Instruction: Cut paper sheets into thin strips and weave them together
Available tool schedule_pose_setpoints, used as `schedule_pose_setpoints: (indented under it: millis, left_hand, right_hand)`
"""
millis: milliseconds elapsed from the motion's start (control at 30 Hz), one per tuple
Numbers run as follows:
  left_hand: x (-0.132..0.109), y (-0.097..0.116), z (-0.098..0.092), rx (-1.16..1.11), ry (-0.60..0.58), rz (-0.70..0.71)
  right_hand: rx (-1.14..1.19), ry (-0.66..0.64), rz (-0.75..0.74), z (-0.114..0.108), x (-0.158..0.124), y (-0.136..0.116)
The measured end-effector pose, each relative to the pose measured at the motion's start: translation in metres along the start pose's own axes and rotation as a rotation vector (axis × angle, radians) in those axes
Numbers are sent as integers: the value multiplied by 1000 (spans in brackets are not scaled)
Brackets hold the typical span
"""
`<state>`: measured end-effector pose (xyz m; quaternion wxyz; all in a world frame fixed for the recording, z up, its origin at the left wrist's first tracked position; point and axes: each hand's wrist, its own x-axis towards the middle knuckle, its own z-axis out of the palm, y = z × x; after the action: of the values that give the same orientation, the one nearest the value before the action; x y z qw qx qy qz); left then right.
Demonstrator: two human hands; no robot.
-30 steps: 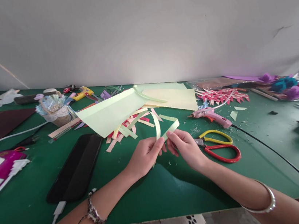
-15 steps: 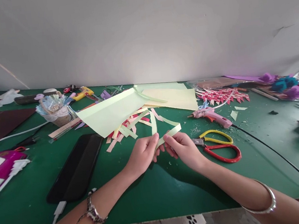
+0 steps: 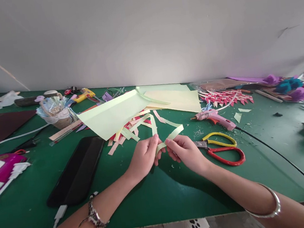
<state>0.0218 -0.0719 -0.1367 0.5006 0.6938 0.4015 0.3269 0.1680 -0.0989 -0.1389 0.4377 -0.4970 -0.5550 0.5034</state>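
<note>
Both my hands meet low over the green table, pinching a pale green paper strip [image 3: 175, 131]. My left hand [image 3: 144, 155] is closed on its left part, thumb on top, where one length rises away and another crosses toward the right. My right hand [image 3: 184, 149] pinches the strip close by, with a folded length standing out beyond its fingers. Just past the hands lies a heap of pink, red, yellow and green paper strips [image 3: 128, 132]. Scissors [image 3: 226, 153] with one yellow and one red handle lie beside my right hand.
A pale green sheet [image 3: 112, 111] and a cream sheet [image 3: 178, 99] lie behind the strips. At left are a black phone [image 3: 77, 170] on a cable and a magenta power strip [image 3: 5, 172]. A pink glue gun [image 3: 216, 117] lies right, its black cord running to the table's front edge.
The rising length of the strip at my left hand has tilted slightly left. My fingers have shifted a little along the strip; everything else stays put.
</note>
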Motion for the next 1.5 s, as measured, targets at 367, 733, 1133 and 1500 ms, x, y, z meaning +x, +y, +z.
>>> schedule_pose_setpoints:
  millis: [367, 733, 1133, 1500]
  left_hand:
    - [0, -3, 2, 46, -156, -18]
    - [0, -1, 2, 27, -21, -20]
    - [1, 0, -1, 13, -126, -16]
    - [5, 7, -10, 35, 153, -8]
  right_hand:
    - [56, 4, -70, 0, 1, -1]
    - [-14, 18, -27, 1, -1, 1]
    - [15, 43, -65, -1, 0, -1]
    - [-41, 71, -18, -3, 0, -1]
